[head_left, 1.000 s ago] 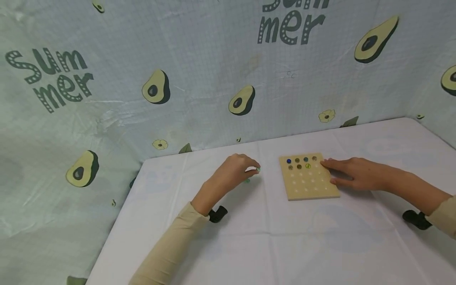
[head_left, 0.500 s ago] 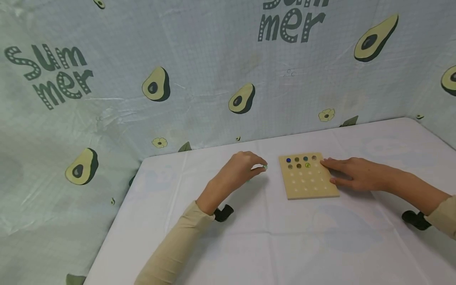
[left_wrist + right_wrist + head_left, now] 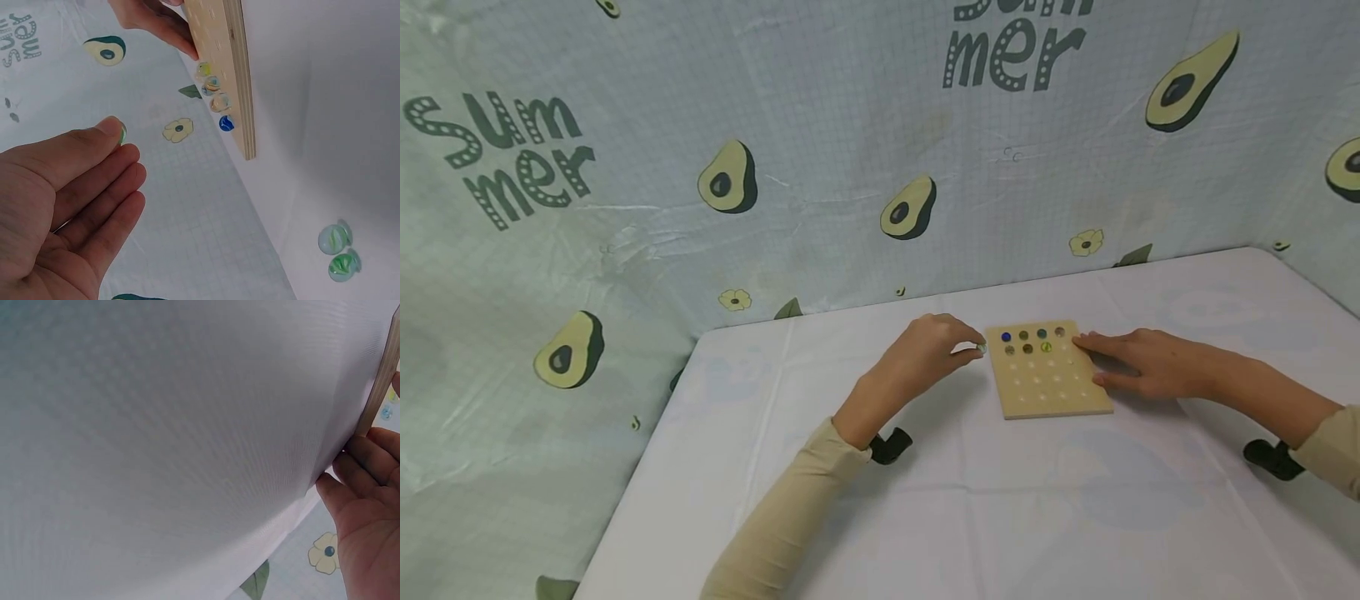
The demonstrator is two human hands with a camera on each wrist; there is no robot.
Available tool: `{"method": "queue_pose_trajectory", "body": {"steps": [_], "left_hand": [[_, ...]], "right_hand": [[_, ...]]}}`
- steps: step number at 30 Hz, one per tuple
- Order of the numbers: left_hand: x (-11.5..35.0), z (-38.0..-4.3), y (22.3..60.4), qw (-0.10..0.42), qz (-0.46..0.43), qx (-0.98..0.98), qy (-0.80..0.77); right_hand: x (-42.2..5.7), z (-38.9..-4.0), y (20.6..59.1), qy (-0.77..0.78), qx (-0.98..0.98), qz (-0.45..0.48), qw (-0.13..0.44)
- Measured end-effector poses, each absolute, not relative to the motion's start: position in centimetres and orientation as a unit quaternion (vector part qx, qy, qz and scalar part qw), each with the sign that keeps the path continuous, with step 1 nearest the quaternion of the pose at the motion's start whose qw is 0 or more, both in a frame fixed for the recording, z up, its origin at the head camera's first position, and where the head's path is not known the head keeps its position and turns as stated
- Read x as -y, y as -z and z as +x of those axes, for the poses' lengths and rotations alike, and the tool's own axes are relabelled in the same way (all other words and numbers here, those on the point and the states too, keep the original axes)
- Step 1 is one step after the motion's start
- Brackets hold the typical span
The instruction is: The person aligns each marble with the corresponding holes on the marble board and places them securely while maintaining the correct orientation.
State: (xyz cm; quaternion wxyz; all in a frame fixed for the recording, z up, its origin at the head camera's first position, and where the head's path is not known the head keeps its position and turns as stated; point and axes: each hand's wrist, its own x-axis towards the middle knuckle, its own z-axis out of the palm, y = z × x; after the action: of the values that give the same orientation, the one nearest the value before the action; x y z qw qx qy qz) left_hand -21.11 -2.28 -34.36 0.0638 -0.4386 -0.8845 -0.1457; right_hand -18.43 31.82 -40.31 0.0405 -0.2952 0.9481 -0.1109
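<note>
My left hand (image 3: 921, 354) pinches a clear marble with green (image 3: 123, 134) between thumb and index finger, just off the left edge of a square wooden board (image 3: 1056, 396). Rows of small hollows cover the board. Several marbles sit in its two far rows, among them a dark blue marble (image 3: 1006, 337) at the corner and a yellow-green marble (image 3: 1047, 347). My right hand (image 3: 1157, 362) rests against the board's right edge, fingers extended and touching it. Two loose green-streaked marbles, an upper marble (image 3: 335, 239) and a lower marble (image 3: 342, 267), lie on the table in the left wrist view.
A white cloth covers the table (image 3: 1000, 517). Behind it hangs a pale sheet (image 3: 820, 167) printed with avocados and lettering. Dark wrist-worn devices sit under both wrists, one left device (image 3: 891, 447) and one right device (image 3: 1273, 460).
My left hand has moved right with the pinched marble, from open table to beside the board's left edge. My right hand and the board stay where they were.
</note>
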Motion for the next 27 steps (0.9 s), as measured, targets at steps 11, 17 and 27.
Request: {"method": "queue_pose_trajectory", "body": {"steps": [11,17,27], "left_hand": [[0.1,-21.5,34.2,0.060,-0.448,0.877,0.163],[-1.2,-21.9,34.6,0.042,-0.437,0.881,0.177],[-3.3,-22.4,35.2,0.023,-0.439,0.878,0.190]], "right_hand": [[-31.8,-18.4,40.2,0.111,-0.947,-0.299,0.041],[-31.7,-18.5,40.2,0.111,-0.947,-0.298,0.044],[-31.9,-18.5,40.4,0.112,-0.946,-0.301,0.036]]}}
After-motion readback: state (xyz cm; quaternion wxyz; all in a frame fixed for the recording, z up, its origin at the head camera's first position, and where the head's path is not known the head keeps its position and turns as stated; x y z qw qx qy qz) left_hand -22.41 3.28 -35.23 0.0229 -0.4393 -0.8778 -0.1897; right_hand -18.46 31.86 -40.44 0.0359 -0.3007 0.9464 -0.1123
